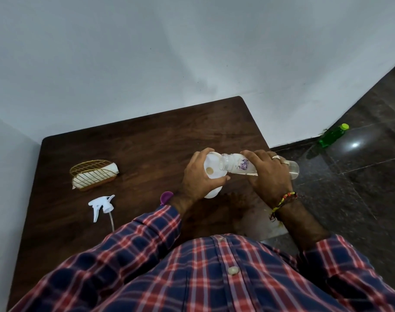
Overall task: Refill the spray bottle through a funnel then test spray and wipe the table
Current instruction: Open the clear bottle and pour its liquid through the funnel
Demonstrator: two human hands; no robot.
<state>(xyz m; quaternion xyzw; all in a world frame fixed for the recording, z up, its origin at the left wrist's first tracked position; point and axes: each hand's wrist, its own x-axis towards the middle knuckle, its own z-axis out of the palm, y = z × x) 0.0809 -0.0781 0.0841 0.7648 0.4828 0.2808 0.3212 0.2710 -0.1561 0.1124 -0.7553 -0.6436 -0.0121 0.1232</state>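
**Nearly done pouring, with spraying and wiping still ahead**

Right now we are in the middle of the refill. Our left hand curls its grip round the white spray bottle, which stands on the tabletop, and steadies the white funnel seated in its neck. Our right hand has its fingers wrapped round the clear refill bottle, tipped almost flat with its open mouth over the funnel's right rim. That bottle looks close to empty (we cannot make out a stream, so how much liquid is left is hard to tell).

Taking the funnel as our landmark: the trigger sprayer head with its dip tube lies well to the left and nearer to us, unscrewed and apart from the bottle. A purple cap sits just left of our left wrist, likely from the refill bottle. Farther left, a gold wire holder carries white napkins. Well off to the right, on the floor, stands a green bottle.

So, as we judge it, opening both bottles and placing the funnel are done and the pour is under way. Left to do: lift the funnel out, screw the sprayer head back on, test spray, and wipe the tabletop with a napkin.
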